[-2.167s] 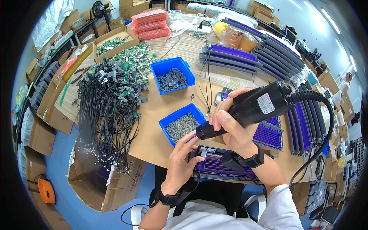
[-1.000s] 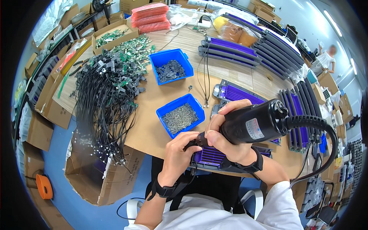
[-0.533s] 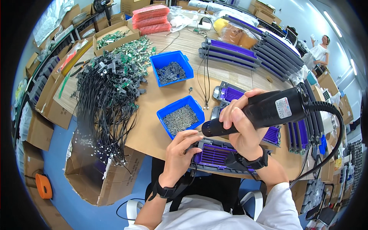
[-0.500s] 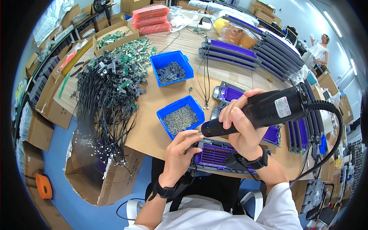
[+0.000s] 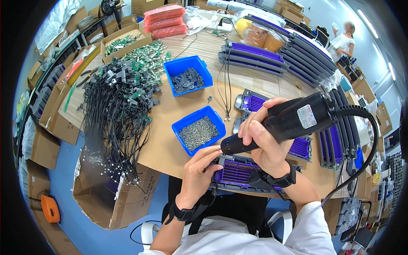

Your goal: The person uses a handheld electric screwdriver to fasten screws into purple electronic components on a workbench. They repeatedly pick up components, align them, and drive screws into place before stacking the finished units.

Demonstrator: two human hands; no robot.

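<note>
My right hand grips a black electric screwdriver with a thick cable, its tip pointing down-left at a grey and purple grille part at the table's near edge. My left hand rests on the left end of that grille part, fingers pressing it down. A blue bin of small screws stands just above my left hand.
A second blue bin of dark washers stands farther back. A large heap of black cables with green boards fills the left. Stacked grey and purple grille parts line the back and right. Cardboard boxes stand at left. A person stands at far right.
The screwdriver swung up from the grille, then came back down with its tip near my left hand. My left hand stayed on the grille part.
</note>
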